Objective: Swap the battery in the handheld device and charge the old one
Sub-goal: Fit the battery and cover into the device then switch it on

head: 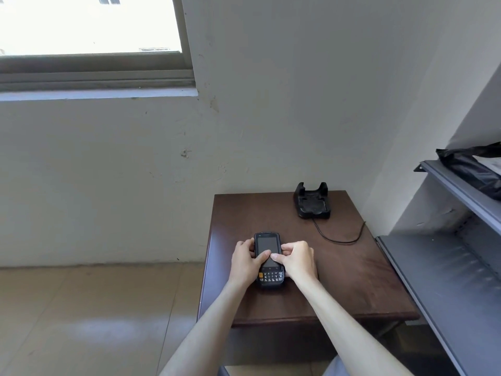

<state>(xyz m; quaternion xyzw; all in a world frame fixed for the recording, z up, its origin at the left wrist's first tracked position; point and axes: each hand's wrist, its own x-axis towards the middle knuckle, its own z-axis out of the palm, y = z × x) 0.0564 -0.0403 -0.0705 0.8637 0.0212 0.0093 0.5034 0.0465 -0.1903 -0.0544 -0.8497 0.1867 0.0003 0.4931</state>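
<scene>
A black handheld device [267,244] with a dark screen and a small keypad lies face up on the dark brown table [339,280]. My left hand [245,260] grips its left side, thumb resting on the screen. My right hand [296,260] grips its right side, thumb also on the screen. A black charging cradle [312,202] stands empty at the table's far edge, its cable [339,240] curling to the right. No loose battery is in view.
A grey metal shelving unit [447,280] stands right of the table, with a black plastic bag [471,169] on an upper shelf. A wall and a window [89,25] lie behind. Tiled floor [81,308] spreads to the left.
</scene>
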